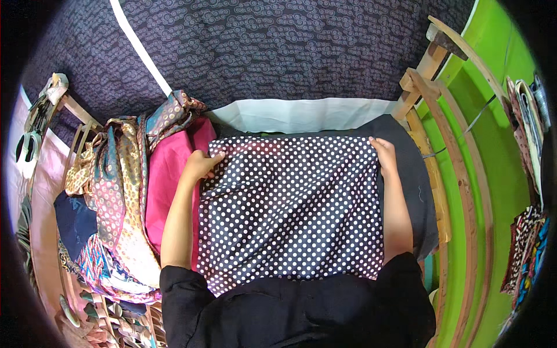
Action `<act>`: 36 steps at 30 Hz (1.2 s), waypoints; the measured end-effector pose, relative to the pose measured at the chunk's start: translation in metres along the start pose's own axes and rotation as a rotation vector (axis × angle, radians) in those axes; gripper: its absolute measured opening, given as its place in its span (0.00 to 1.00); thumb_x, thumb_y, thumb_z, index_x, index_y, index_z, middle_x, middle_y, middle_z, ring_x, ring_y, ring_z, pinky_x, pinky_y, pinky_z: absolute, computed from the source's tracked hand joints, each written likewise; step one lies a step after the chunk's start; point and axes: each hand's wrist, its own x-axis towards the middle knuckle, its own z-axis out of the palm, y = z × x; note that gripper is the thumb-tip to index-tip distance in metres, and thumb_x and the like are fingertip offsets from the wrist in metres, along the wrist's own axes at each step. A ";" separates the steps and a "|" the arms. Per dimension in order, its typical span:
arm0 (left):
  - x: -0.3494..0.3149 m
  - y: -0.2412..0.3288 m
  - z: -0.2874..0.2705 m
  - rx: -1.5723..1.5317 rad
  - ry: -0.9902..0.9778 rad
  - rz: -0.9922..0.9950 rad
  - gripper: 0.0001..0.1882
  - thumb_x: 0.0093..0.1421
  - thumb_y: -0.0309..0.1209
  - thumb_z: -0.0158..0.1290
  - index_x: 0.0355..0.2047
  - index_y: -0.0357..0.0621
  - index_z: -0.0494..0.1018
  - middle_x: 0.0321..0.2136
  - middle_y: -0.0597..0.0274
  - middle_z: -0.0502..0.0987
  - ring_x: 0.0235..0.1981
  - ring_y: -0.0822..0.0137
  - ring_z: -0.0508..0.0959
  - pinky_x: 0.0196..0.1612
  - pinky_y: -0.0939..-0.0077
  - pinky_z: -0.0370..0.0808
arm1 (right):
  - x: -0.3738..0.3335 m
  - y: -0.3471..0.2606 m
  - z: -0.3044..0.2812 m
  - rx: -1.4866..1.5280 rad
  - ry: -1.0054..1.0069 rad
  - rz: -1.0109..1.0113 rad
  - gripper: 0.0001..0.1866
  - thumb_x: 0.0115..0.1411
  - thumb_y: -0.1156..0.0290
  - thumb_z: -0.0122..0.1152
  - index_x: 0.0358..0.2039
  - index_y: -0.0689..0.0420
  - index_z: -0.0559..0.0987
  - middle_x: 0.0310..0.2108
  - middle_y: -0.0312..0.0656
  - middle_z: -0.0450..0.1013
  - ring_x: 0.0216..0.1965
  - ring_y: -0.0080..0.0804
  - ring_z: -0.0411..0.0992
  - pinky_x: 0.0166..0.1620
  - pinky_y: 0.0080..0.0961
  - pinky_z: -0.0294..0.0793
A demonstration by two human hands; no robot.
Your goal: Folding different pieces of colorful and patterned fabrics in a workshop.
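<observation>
A black cloth with white polka dots [290,209] lies spread in front of me, its near edge reaching my torso. My left hand [203,166] grips it near the far left corner, thumb on top and the other fingers mostly hidden. At the far right corner my right hand [384,153] pinches the cloth's edge. Diagonal folds run across its lower right part. Beneath its left side a magenta cloth [168,191] shows, and dark grey fabric [412,203] sticks out past its right side.
Patterned scarves and cloths [113,197] are heaped at the left. A curved wooden slatted frame [458,156] stands before the green wall [502,191] at right. Dark swirl-patterned fabric [290,52] hangs beyond. Several folded cloths [528,133] are at far right; shoes [125,325] sit lower left.
</observation>
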 end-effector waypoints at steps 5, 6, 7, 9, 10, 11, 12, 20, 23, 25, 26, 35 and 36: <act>0.036 0.000 0.006 -0.105 -0.235 0.063 0.20 0.46 0.47 0.59 0.16 0.41 0.73 0.12 0.71 0.68 0.09 0.78 0.63 0.13 0.81 0.58 | 0.020 0.023 -0.002 -0.016 0.081 -0.107 0.12 0.53 0.66 0.58 0.22 0.64 0.76 0.19 0.26 0.68 0.23 0.13 0.63 0.28 0.10 0.60; 0.044 -0.003 0.012 -0.157 -0.236 0.021 0.18 0.47 0.45 0.59 0.18 0.41 0.74 0.12 0.71 0.69 0.12 0.78 0.65 0.15 0.82 0.60 | 0.020 0.023 0.002 -0.041 0.131 -0.144 0.13 0.53 0.66 0.58 0.22 0.65 0.76 0.19 0.26 0.67 0.23 0.13 0.62 0.29 0.11 0.60; 0.050 0.000 0.016 -0.211 -0.235 -0.019 0.16 0.48 0.44 0.58 0.20 0.42 0.75 0.13 0.71 0.70 0.15 0.78 0.66 0.18 0.82 0.62 | 0.022 0.023 0.004 -0.068 0.179 -0.183 0.13 0.53 0.66 0.58 0.23 0.65 0.76 0.19 0.26 0.67 0.23 0.13 0.62 0.29 0.11 0.60; 0.061 0.002 0.010 -0.198 -0.188 -0.013 0.11 0.56 0.36 0.49 0.29 0.42 0.75 0.26 0.68 0.75 0.26 0.78 0.71 0.30 0.84 0.68 | 0.021 0.024 0.003 -0.074 0.104 -0.153 0.13 0.53 0.66 0.58 0.23 0.65 0.76 0.18 0.26 0.67 0.22 0.13 0.61 0.28 0.12 0.60; 0.067 0.003 0.005 -0.377 -0.116 0.077 0.11 0.58 0.35 0.46 0.31 0.43 0.74 0.27 0.69 0.75 0.26 0.78 0.71 0.30 0.85 0.67 | 0.018 0.021 0.006 -0.103 0.153 -0.154 0.13 0.53 0.66 0.58 0.23 0.64 0.76 0.18 0.26 0.66 0.22 0.13 0.60 0.28 0.12 0.59; 0.073 0.003 -0.001 -0.556 -0.042 0.165 0.10 0.59 0.34 0.44 0.33 0.43 0.73 0.28 0.69 0.75 0.26 0.78 0.71 0.30 0.85 0.67 | 0.018 0.020 0.008 -0.133 0.201 -0.154 0.13 0.54 0.66 0.57 0.22 0.64 0.76 0.17 0.27 0.66 0.22 0.13 0.59 0.27 0.13 0.59; 0.079 0.005 -0.006 -0.672 -0.086 0.127 0.10 0.60 0.34 0.43 0.34 0.44 0.72 0.28 0.70 0.75 0.26 0.79 0.71 0.31 0.85 0.67 | 0.027 0.028 0.010 -0.085 0.231 -0.158 0.13 0.54 0.66 0.57 0.22 0.64 0.76 0.17 0.27 0.66 0.21 0.12 0.59 0.26 0.13 0.59; 0.125 -0.039 0.015 -0.482 0.210 0.149 0.11 0.54 0.37 0.53 0.23 0.42 0.75 0.16 0.74 0.70 0.20 0.80 0.67 0.22 0.81 0.63 | 0.038 0.048 0.043 -0.604 0.433 -0.365 0.15 0.56 0.61 0.51 0.24 0.61 0.73 0.21 0.50 0.71 0.24 0.51 0.69 0.30 0.35 0.66; 0.120 -0.035 0.023 -0.019 0.464 0.337 0.15 0.49 0.36 0.55 0.15 0.35 0.71 0.12 0.58 0.72 0.14 0.64 0.70 0.21 0.70 0.65 | 0.033 0.042 0.044 -0.671 0.435 -0.321 0.14 0.54 0.59 0.51 0.26 0.58 0.74 0.24 0.52 0.71 0.27 0.53 0.69 0.31 0.37 0.67; 0.103 -0.010 0.026 0.127 0.492 0.360 0.16 0.47 0.36 0.56 0.14 0.34 0.70 0.12 0.51 0.71 0.16 0.56 0.73 0.25 0.65 0.67 | 0.042 0.042 0.027 -0.660 0.414 -0.111 0.16 0.51 0.58 0.53 0.23 0.60 0.74 0.22 0.51 0.72 0.25 0.50 0.70 0.30 0.36 0.68; 0.086 0.004 0.019 0.158 0.361 0.268 0.14 0.46 0.35 0.57 0.21 0.35 0.69 0.20 0.51 0.74 0.26 0.54 0.75 0.29 0.63 0.70 | 0.035 0.024 0.025 -0.549 0.399 -0.112 0.13 0.46 0.64 0.58 0.29 0.60 0.73 0.23 0.47 0.73 0.26 0.44 0.72 0.34 0.34 0.69; 0.053 0.069 0.055 0.322 0.241 0.891 0.17 0.52 0.35 0.50 0.41 0.41 0.67 0.37 0.53 0.71 0.38 0.53 0.71 0.41 0.61 0.67 | 0.059 -0.016 0.010 -0.554 -0.041 0.205 0.26 0.47 0.53 0.61 0.40 0.59 0.68 0.28 0.37 0.69 0.29 0.24 0.68 0.31 0.25 0.68; 0.045 0.076 0.072 0.359 0.135 0.882 0.19 0.53 0.39 0.49 0.42 0.42 0.67 0.38 0.53 0.71 0.41 0.54 0.70 0.44 0.60 0.65 | 0.051 -0.025 0.011 -0.507 -0.087 0.265 0.23 0.50 0.57 0.58 0.40 0.59 0.68 0.29 0.38 0.69 0.30 0.23 0.69 0.31 0.25 0.70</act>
